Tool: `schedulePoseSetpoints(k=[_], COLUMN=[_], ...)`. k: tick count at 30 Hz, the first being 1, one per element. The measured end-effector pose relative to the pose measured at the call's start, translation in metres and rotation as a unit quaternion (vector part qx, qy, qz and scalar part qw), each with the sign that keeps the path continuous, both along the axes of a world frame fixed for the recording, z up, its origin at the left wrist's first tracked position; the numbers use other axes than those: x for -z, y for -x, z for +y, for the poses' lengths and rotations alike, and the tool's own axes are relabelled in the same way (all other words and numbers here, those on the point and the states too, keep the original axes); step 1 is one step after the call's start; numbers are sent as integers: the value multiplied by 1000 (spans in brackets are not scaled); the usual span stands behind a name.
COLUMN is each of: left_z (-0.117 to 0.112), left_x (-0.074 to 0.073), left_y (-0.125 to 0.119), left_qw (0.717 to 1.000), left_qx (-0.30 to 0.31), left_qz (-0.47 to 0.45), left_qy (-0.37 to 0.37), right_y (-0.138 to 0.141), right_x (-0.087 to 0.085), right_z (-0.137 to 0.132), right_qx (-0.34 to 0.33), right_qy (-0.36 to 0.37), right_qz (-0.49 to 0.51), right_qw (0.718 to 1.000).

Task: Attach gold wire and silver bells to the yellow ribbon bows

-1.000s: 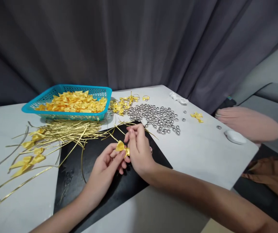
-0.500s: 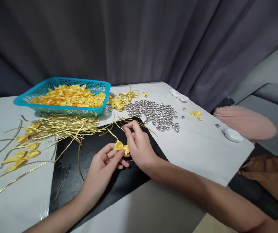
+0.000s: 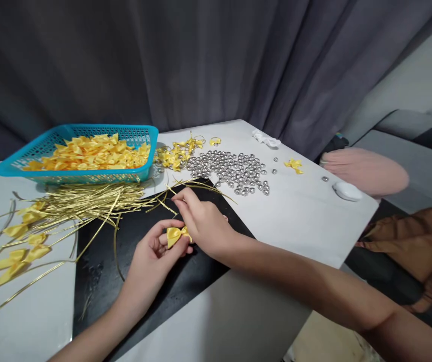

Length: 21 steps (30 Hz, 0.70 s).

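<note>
My left hand (image 3: 153, 254) pinches a small yellow ribbon bow (image 3: 174, 235) over the black mat (image 3: 140, 261). My right hand (image 3: 202, 221) is closed beside it, fingertips pinched on a gold wire tie (image 3: 170, 206) that runs from the bow toward the pile of gold wire ties (image 3: 87, 198). A pile of silver beads (image 3: 234, 171) lies just beyond my right hand.
A teal basket (image 3: 15, 168) full of yellow bows stands at the back left. Finished bows on ties (image 3: 15, 246) lie at the left, more bows (image 3: 178, 153) by the basket. A white lid-like object (image 3: 346, 190) sits near the table's right edge, next to a pink cushion (image 3: 366, 171).
Both hands with the bow have dropped a little lower and leftward in view; the right hand's fingers lowered onto the tie. The camera has shifted, moving the scene left.
</note>
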<state>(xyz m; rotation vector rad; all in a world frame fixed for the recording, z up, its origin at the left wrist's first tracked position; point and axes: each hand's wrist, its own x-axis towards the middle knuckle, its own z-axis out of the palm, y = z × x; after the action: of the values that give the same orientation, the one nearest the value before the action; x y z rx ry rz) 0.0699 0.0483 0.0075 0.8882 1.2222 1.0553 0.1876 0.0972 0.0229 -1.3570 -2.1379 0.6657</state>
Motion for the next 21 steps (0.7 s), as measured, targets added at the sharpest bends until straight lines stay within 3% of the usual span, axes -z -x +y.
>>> schedulePoseSetpoints(k=[8, 17, 21], left_z=[-2, 0, -1], left_x=[-6, -4, -4], left_y=[3, 4, 5], left_qw=[999, 997, 998], left_qx=[11, 43, -18], left_qz=[31, 54, 52], left_qy=[6, 15, -24], right_y=[-9, -11, -11], right_x=[4, 7, 6], right_z=[4, 4, 3], right_qx=[-77, -13, -39], right_qy=[-22, -46, 2], right_qz=[52, 147, 162], right_qw=[995, 988, 986])
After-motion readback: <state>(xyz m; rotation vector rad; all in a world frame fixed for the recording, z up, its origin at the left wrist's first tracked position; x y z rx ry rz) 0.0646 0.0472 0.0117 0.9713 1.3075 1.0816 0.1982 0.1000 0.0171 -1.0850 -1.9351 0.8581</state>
